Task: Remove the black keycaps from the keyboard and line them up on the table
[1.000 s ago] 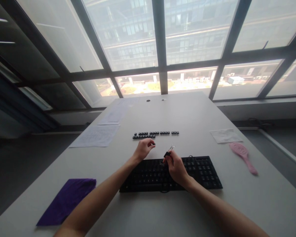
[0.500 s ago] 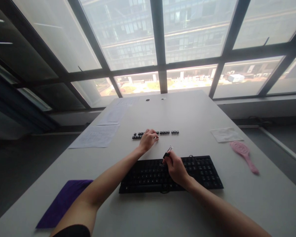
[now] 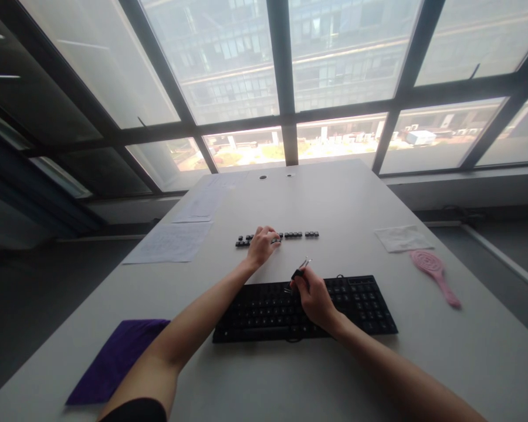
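Loose keys [image 3: 293, 235] beyond the keyboard [image 3: 264, 315]
Right hand [image 3: 315, 297] pinches a tool [image 3: 297, 274] over it; left hand [image 3: 261, 246] curls at keys, grip unclear.

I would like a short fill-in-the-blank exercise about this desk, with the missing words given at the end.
1. The right hand holds a tool over the long black ____.
2. The left hand is at the loose keycaps, which are coloured ____.
3. The brush lying on the desk is coloured ____.

Missing words: keyboard; black; pink.
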A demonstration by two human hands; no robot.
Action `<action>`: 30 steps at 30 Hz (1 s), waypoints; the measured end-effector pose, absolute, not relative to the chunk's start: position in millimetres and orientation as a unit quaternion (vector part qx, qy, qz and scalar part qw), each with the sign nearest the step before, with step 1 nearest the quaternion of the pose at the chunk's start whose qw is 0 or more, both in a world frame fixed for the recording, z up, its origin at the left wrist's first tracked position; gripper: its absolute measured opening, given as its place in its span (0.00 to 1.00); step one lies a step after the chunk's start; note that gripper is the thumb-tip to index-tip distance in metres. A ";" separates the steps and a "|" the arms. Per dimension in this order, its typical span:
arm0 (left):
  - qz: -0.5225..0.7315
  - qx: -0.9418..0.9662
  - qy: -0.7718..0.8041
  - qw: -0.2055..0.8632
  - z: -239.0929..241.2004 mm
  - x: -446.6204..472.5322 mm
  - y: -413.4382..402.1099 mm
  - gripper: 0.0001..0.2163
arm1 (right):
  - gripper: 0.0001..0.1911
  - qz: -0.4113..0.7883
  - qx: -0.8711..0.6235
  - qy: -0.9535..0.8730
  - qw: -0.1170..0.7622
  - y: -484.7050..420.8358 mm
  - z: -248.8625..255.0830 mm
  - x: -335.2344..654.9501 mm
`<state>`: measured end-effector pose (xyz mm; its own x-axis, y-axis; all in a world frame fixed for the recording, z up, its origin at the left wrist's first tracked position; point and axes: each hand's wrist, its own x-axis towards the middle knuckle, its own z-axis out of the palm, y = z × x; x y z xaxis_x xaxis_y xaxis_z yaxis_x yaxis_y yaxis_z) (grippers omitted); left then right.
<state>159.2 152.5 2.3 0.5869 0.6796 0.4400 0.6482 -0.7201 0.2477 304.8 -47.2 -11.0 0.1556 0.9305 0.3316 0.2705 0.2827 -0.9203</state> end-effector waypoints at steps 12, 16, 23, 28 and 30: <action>0.289 0.880 0.352 0.135 25.5 154.6 32.3 0.08 | 0.07 0.265 -0.526 -0.568 0.575 -44.5 -4.6 319.9; 0.268 0.872 0.363 0.191 14.3 150.2 1.6 0.09 | 0.09 0.236 -0.512 -0.624 0.541 -46.4 -1.3 322.3; 0.274 0.850 0.377 0.244 10.0 145.5 -3.7 0.08 | 0.09 0.249 -0.485 -0.683 0.487 -47.9 -2.1 317.8; 0.254 0.861 0.358 0.258 9.2 144.8 -5.7 0.10 | 0.10 0.224 -0.480 -0.728 0.435 -48.5 -10.0 318.0; 0.247 0.867 0.344 0.263 11.6 144.7 -7.1 0.10 | 0.10 0.200 -0.476 -0.746 0.420 -49.0 -12.1 317.8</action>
